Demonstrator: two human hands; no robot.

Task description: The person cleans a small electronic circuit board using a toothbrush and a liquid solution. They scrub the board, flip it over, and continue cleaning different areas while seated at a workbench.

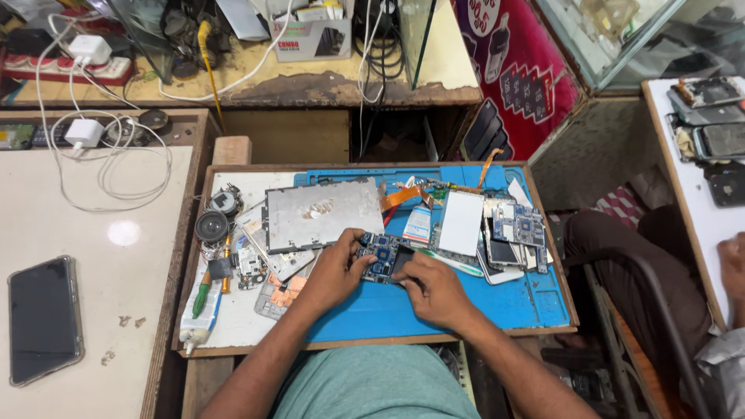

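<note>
Head view: I see the left hand (335,268) pinching the left edge of a blue circuit board (382,257) — it lies flat on the blue repair mat (497,304). Right hand (434,289) curled narrow, fingertips on the board's right end; whether it grips, I cannot tell. Metal plate (322,211) just behind, black smartphone (43,318) well apart at left.

Blue circuit board (382,257) flat on blue mat (466,306).
</note>
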